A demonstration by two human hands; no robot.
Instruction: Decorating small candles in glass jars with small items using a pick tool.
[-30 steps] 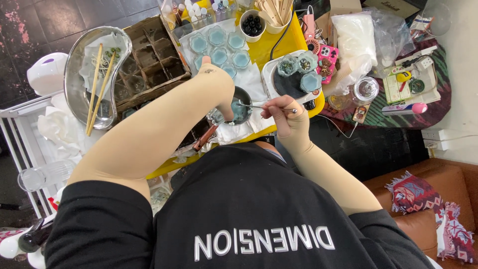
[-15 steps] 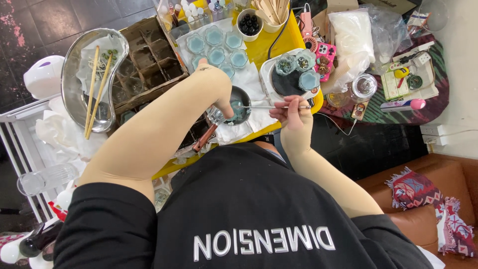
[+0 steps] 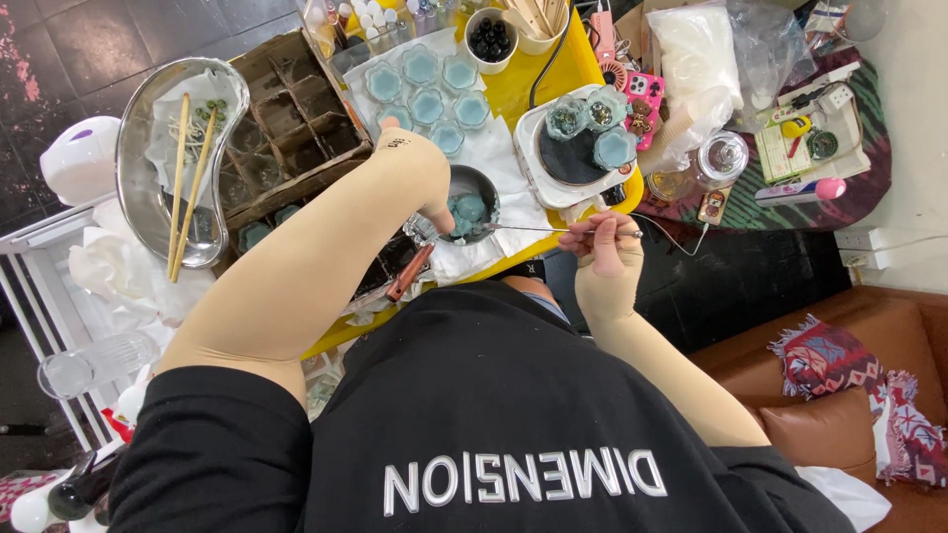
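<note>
1. Steel tray, kidney-shaped, sits at the far left and carries two wooden chopsticks laid lengthwise, so they stay clear of the work area.
2. Beside it, a divided cardboard box sits close by, its compartments dark.
3. The left hand, in a tan sleeve, reaches over the yellow table and curls onto the near rim of the small dark bowl, apparently steadying it; whether the fingers clamp the rim cannot be told.
4. The bowl stands on white paper at the table's near edge and holds teal pieces.
5. The right hand pinches the handle end of a thin metal tool between thumb and fingertips; the shaft lies nearly level, its tip at the bowl.
6. Behind, a white hotplate bears three teal flower-shaped moulds.
7. Against the earlier frame: the right hand has drawn rightward, away from the bowl, lengthening the visible shaft.
</note>
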